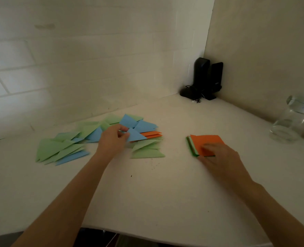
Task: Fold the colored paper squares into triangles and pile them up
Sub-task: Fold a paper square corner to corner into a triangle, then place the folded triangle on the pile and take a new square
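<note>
On the white table (147, 193), a blue triangle (136, 135) sits pinched in the left hand (112, 139) fingertips, over the pile of folded triangles (62, 148). Right hand (219, 157) fingers lie flat, close together, on the orange square stack (204, 141). A glass jar (293, 120) stands far right.

This looks like a room in a home or a small office. A white table (165, 202) sits in a corner of plain painted brick walls (76, 68). Far right, two black speakers (208, 77) stand by a glass jar (290, 122).
</note>
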Demonstrator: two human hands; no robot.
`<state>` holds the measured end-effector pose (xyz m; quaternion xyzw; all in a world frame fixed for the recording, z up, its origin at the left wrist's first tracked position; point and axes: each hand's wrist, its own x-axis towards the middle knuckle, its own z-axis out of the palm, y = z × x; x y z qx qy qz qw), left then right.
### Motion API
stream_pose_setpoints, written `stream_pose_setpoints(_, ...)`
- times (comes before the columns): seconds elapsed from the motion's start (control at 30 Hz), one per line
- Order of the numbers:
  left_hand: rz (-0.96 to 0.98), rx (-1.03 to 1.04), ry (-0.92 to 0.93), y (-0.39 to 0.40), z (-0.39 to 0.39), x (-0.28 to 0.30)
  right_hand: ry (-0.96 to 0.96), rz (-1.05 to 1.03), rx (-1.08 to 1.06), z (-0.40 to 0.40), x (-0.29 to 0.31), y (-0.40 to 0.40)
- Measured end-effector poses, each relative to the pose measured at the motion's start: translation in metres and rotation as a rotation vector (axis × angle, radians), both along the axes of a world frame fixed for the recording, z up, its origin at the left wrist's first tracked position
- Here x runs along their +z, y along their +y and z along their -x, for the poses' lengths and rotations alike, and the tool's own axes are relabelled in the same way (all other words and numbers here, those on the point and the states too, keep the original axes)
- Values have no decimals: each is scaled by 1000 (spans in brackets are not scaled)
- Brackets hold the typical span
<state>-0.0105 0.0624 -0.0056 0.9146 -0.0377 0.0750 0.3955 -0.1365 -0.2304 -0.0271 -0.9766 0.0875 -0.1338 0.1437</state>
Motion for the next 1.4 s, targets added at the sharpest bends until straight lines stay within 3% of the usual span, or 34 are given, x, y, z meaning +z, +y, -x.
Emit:
stream_pose_setpoints(0.1, -77, -8, -47, -3, -4, -7, -96, -6, 2, 1, -8, -2)
stream_pose_setpoints(0.23, -280, -8, -333, -10, 1, -15, -215, -79, 45, 1, -15, -5)
stream_pose_setpoints(0.37, -217, -161, -443, -31, 22, -16, -294, -65, 41, 2, -20, -7)
stream_pose_setpoints(0.6, -58, -522, -422, -57, 72, -13, -530, -48, 111, 24, 10, 22)
stream_pose_setpoints(0.77, -87, -705, -366, -48, 110, -16, -429, -19, 278, 54, 6, 59)
stream_pose_setpoints(1.0, -181, -634, -337, -35, 130, -31, -198, -83, 307, 67, -11, 77)
stream_pose_setpoints(1.4, -48, -547, -222, -36, 123, -34, -136, -335, 263, 61, -8, 71)
